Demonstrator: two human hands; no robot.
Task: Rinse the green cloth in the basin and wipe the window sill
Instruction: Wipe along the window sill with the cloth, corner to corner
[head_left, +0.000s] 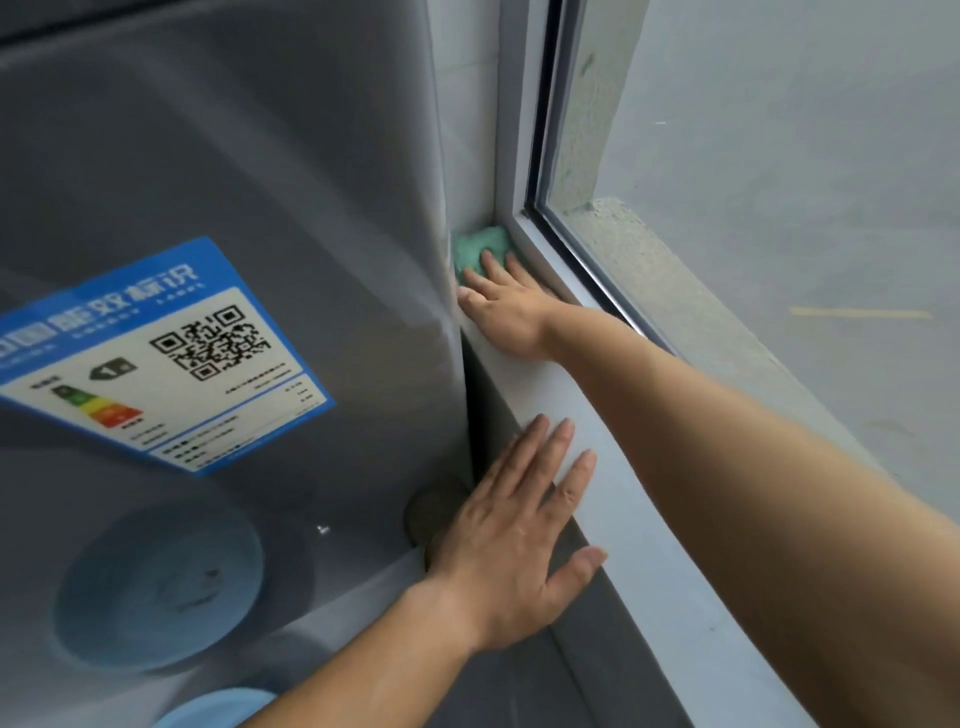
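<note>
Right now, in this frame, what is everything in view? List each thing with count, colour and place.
green cloth: one, green, far end of the sill, pressed into the corner beside the appliance.
window sill: one, white, running along below the window.
window: one, clear glass in a white frame, right side.
appliance: one, grey, left of the sill.
energy label: one, blue and white with a QR code, on the appliance.
right hand: flat on the cloth.
left hand: open, fingers spread, resting on the sill edge.
</note>
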